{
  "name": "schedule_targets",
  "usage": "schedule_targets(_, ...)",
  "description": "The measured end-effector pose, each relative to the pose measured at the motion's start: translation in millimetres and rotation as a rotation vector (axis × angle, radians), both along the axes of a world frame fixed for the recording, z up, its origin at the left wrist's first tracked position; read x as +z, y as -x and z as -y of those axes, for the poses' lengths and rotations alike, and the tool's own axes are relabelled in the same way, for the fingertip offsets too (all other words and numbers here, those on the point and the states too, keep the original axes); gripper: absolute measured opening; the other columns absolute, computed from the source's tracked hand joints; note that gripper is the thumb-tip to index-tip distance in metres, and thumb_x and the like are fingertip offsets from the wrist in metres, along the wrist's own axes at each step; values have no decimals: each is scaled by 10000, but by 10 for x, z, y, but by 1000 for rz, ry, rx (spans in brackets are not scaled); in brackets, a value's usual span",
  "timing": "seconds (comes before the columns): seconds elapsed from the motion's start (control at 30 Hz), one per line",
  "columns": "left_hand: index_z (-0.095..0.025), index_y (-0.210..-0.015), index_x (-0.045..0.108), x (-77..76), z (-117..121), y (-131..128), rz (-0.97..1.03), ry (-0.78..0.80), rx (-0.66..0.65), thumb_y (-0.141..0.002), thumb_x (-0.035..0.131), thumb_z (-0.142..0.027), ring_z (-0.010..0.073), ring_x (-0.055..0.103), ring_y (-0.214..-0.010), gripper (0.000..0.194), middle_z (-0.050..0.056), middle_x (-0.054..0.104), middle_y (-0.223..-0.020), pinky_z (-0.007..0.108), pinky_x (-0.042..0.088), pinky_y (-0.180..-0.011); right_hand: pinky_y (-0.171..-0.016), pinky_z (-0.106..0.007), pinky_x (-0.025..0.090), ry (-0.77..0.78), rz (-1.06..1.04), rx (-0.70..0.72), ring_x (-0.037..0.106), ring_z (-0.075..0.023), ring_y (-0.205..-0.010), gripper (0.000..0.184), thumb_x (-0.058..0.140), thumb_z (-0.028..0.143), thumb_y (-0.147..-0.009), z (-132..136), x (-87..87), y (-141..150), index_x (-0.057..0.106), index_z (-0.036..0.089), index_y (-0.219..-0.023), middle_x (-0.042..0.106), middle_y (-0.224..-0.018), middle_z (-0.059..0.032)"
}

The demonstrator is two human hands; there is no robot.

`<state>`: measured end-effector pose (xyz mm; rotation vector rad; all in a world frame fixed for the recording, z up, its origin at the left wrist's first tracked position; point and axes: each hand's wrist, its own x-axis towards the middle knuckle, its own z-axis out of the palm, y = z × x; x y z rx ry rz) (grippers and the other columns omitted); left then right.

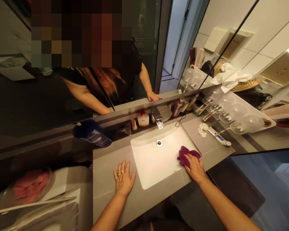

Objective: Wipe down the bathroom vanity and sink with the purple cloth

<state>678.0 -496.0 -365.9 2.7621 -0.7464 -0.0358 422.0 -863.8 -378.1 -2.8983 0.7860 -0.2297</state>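
Note:
My left hand lies flat on the grey countertop, left of the sink, fingers spread and a ring on one finger. Over the right rim of the white sink, my right hand presses a crumpled purple cloth, which sticks out past the fingertips. Part of the cloth is hidden under that hand. A round drain shows near the back of the basin, below the metal faucet.
Behind the sink stand a pump bottle and other toiletries. A dark blue bottle is at the back left. Right of the basin lies a toothpaste tube, below a rack of clear cups. A mirror rises behind.

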Motion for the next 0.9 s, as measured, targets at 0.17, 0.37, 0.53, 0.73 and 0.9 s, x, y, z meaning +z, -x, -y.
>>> schedule_targets(0.17,-118,-1496,478,119,491,-26,-15,3,168,-990,389,-457,360,264,-1538,615,187,377,-1631,656,132,-1260,-1111,-545,345,-13,-100,487,441,-306,-1422,590,407,152,-980,431,370,-503,437,304,-1549,467,-1589,-106)
schedule_targets(0.37,-130,-1497,473,124,631,-40,-13,-41,218,-989,392,-434,358,262,-1535,597,182,378,-1627,652,125,-1262,-1229,-632,112,71,-334,679,217,-354,-1559,702,505,146,-944,1059,477,-1677,361,379,-1590,274,-1701,-36)
schedule_targets(0.53,-151,-1482,497,116,622,-26,-6,-61,244,-977,423,-356,334,287,-1529,550,170,402,-1612,609,123,-1280,-1187,-730,15,125,-632,529,269,-518,-1490,936,746,478,-793,1189,-23,-2082,344,273,-1613,371,-1629,-198)
schedule_targets(0.73,-148,-1489,496,87,623,-21,1,-81,248,-980,424,-325,340,290,-1526,544,160,402,-1615,614,144,-1275,-1195,-688,-33,48,-571,468,246,-479,-1505,850,678,339,-851,1219,-202,-2005,321,282,-1620,368,-1626,-197)
schedule_targets(0.9,-148,-1487,503,63,609,-20,19,-90,238,-984,428,-316,345,300,-1521,536,164,418,-1605,627,171,-1265,-1222,-632,5,-191,-648,452,52,-438,-1573,756,614,377,-886,843,-221,-1570,360,342,-1598,170,-1721,-129)
